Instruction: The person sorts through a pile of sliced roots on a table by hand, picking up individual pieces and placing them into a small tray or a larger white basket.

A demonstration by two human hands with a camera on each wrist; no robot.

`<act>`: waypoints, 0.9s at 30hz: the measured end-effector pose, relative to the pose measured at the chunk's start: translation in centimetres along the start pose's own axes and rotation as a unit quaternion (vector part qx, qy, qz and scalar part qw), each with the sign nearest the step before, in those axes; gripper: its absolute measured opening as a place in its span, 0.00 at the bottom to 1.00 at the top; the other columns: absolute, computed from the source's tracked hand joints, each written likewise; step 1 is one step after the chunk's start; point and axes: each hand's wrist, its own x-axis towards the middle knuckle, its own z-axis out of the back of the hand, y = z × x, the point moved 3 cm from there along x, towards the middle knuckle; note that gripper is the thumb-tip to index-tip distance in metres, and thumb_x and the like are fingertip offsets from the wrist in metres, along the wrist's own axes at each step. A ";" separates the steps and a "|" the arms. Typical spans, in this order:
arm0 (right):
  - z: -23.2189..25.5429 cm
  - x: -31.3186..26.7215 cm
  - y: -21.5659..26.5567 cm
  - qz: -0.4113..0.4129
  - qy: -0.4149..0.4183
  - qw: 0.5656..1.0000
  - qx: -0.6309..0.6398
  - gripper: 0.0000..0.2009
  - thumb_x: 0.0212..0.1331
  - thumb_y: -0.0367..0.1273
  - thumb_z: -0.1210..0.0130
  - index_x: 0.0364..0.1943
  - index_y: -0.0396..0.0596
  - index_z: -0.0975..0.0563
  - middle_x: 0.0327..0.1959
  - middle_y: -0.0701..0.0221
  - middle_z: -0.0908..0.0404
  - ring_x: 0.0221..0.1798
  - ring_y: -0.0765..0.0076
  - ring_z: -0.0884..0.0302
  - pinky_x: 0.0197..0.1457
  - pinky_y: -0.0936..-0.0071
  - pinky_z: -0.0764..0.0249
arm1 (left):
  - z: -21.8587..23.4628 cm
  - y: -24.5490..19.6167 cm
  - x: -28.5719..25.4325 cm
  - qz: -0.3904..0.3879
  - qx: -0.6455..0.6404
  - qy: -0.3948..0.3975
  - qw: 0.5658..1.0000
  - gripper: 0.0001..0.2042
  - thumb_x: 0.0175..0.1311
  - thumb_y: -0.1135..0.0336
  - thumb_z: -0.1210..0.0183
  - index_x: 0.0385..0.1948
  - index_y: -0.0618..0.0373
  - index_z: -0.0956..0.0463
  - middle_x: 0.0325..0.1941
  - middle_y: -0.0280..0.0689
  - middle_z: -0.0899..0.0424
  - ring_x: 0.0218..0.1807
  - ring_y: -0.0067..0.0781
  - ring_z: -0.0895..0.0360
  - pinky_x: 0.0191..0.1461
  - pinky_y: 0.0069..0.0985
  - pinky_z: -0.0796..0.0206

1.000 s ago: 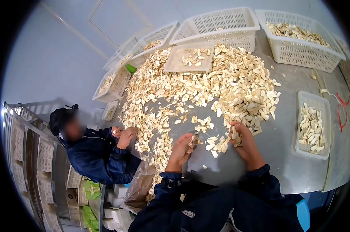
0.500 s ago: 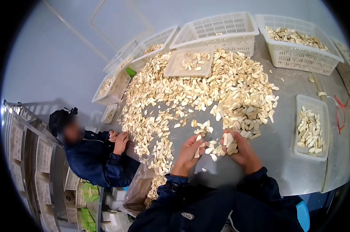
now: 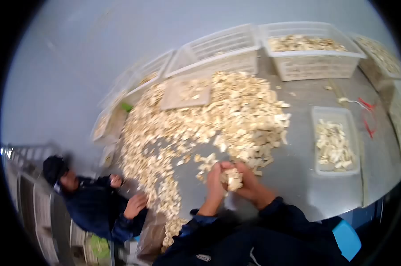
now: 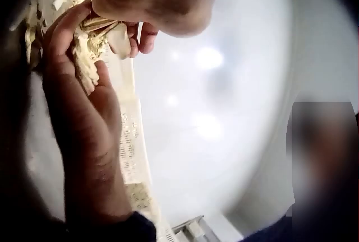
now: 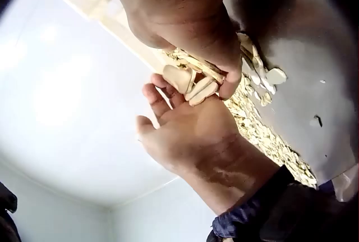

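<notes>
Both hands meet close over the near side of the table around a bunch of pale dried slices [image 3: 233,179]. My left hand [image 3: 214,188] cups them from one side, and its fingers bend round some of the slices in the right wrist view. From the other side my right hand [image 3: 256,188] grips the bunch, with thumb and fingers curled round it in the left wrist view. Part of the bunch is hidden behind the fingers. Just beyond the hands spreads a large pile of the same slices [image 3: 240,106].
A shallow plastic box [image 3: 335,168] with slices stands at the right. Another box [image 3: 185,102] sits on the pile. White baskets [image 3: 315,66] line the table's back edge. Red cord [image 3: 369,126] lies at the right. Another person [image 3: 94,204] works at the left side.
My hands have come together, bringing the slices into one bunch between them. The head view has swung to the right. The other person's hands have moved apart.
</notes>
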 end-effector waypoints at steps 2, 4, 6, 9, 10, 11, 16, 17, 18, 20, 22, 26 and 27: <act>0.9 1.1 -1.4 -0.043 -0.040 0.996 0.067 0.13 0.73 0.37 0.56 0.51 0.49 0.24 0.48 0.71 0.19 0.48 0.71 0.19 0.50 0.70 0.20 | -2.0 -0.3 -0.6 -0.097 0.172 0.038 0.980 0.20 0.78 0.57 0.61 0.40 0.63 0.22 0.42 0.43 0.18 0.47 0.38 0.21 0.56 0.33 0.31; 3.4 1.5 -2.9 0.181 -0.031 0.979 -0.083 0.12 0.74 0.38 0.57 0.49 0.49 0.24 0.46 0.71 0.18 0.48 0.71 0.19 0.49 0.70 0.20 | -4.4 -1.7 -0.9 -0.237 0.267 0.065 0.932 0.20 0.76 0.57 0.59 0.36 0.63 0.21 0.42 0.44 0.18 0.47 0.41 0.22 0.56 0.35 0.32; 3.3 1.6 -1.7 0.256 -0.004 0.960 -0.117 0.12 0.74 0.39 0.56 0.48 0.49 0.24 0.45 0.71 0.18 0.47 0.71 0.19 0.49 0.70 0.19 | -6.1 -3.2 -1.7 -0.338 0.313 0.052 0.886 0.20 0.75 0.57 0.57 0.35 0.63 0.21 0.42 0.45 0.19 0.48 0.44 0.23 0.57 0.38 0.34; 3.4 2.5 -1.3 -0.055 0.074 0.944 0.318 0.14 0.75 0.41 0.58 0.49 0.48 0.25 0.45 0.71 0.18 0.47 0.70 0.19 0.48 0.69 0.20 | -6.7 -4.6 -3.0 -0.369 0.330 0.034 0.868 0.21 0.75 0.57 0.59 0.38 0.66 0.22 0.45 0.47 0.20 0.51 0.46 0.25 0.60 0.39 0.36; 3.2 2.2 -0.3 -0.033 0.055 0.953 0.296 0.15 0.75 0.42 0.59 0.48 0.48 0.25 0.45 0.69 0.18 0.46 0.69 0.19 0.48 0.69 0.20 | -6.4 -4.9 -3.3 -0.371 0.332 0.025 0.867 0.21 0.76 0.57 0.60 0.38 0.67 0.23 0.46 0.48 0.21 0.52 0.45 0.25 0.61 0.39 0.37; 3.0 1.9 1.0 -0.012 0.037 0.962 0.271 0.17 0.76 0.43 0.61 0.48 0.48 0.25 0.44 0.68 0.19 0.46 0.67 0.19 0.49 0.69 0.20 | -6.0 -4.8 -3.5 -0.370 0.330 0.028 0.868 0.21 0.76 0.57 0.60 0.38 0.67 0.23 0.46 0.48 0.21 0.52 0.45 0.26 0.61 0.38 0.37; 4.9 -2.3 10.2 0.237 0.069 0.962 0.116 0.13 0.72 0.40 0.54 0.43 0.45 0.24 0.39 0.66 0.20 0.40 0.67 0.21 0.44 0.73 0.23 | -1.9 -4.4 -4.6 -0.360 0.336 -0.003 0.870 0.19 0.75 0.61 0.59 0.39 0.68 0.24 0.45 0.48 0.21 0.51 0.44 0.25 0.60 0.36 0.37; 4.9 -3.9 12.8 0.245 0.061 0.953 0.170 0.13 0.72 0.40 0.53 0.43 0.45 0.24 0.39 0.67 0.20 0.39 0.67 0.21 0.44 0.73 0.23 | -0.7 -3.9 -4.8 -0.354 0.331 -0.016 0.874 0.18 0.75 0.62 0.59 0.39 0.69 0.24 0.45 0.47 0.21 0.50 0.44 0.25 0.60 0.36 0.37; 5.5 -5.6 14.8 0.318 -0.052 0.943 0.082 0.14 0.72 0.41 0.53 0.43 0.46 0.25 0.39 0.66 0.20 0.40 0.67 0.21 0.45 0.72 0.23 | 0.5 -3.7 -4.9 -0.332 0.325 -0.028 0.885 0.18 0.75 0.63 0.59 0.40 0.68 0.23 0.45 0.48 0.21 0.50 0.44 0.25 0.60 0.37 0.36; 6.9 -8.4 18.6 0.365 -0.176 0.912 0.068 0.15 0.73 0.43 0.54 0.45 0.46 0.25 0.39 0.67 0.20 0.43 0.67 0.21 0.47 0.69 0.23 | 3.2 -3.3 -5.4 -0.282 0.314 -0.065 0.904 0.17 0.76 0.64 0.59 0.41 0.68 0.23 0.45 0.49 0.20 0.50 0.45 0.24 0.59 0.38 0.36; 10.5 -9.4 21.6 0.428 -0.162 0.885 0.088 0.13 0.74 0.42 0.54 0.48 0.49 0.25 0.41 0.67 0.21 0.48 0.65 0.21 0.50 0.66 0.22 | 6.6 -1.6 -4.6 -0.259 0.313 -0.084 0.910 0.17 0.76 0.63 0.58 0.41 0.68 0.22 0.44 0.47 0.19 0.49 0.44 0.23 0.59 0.36 0.35; 16.4 -11.6 26.3 0.340 -0.501 0.586 -0.538 0.18 0.71 0.37 0.51 0.56 0.39 0.23 0.54 0.61 0.18 0.55 0.63 0.23 0.61 0.68 0.29 | 11.7 -1.9 -4.3 -0.218 0.304 -0.165 0.913 0.15 0.75 0.64 0.53 0.41 0.66 0.21 0.41 0.43 0.18 0.47 0.40 0.22 0.57 0.33 0.33; 16.2 -12.1 26.1 0.362 -0.511 0.491 -0.606 0.18 0.70 0.36 0.50 0.57 0.40 0.23 0.54 0.61 0.18 0.56 0.65 0.23 0.61 0.69 0.30 | 13.2 -1.2 -4.0 -0.217 0.289 -0.170 0.917 0.13 0.74 0.66 0.52 0.42 0.65 0.20 0.42 0.42 0.18 0.47 0.39 0.22 0.56 0.32 0.33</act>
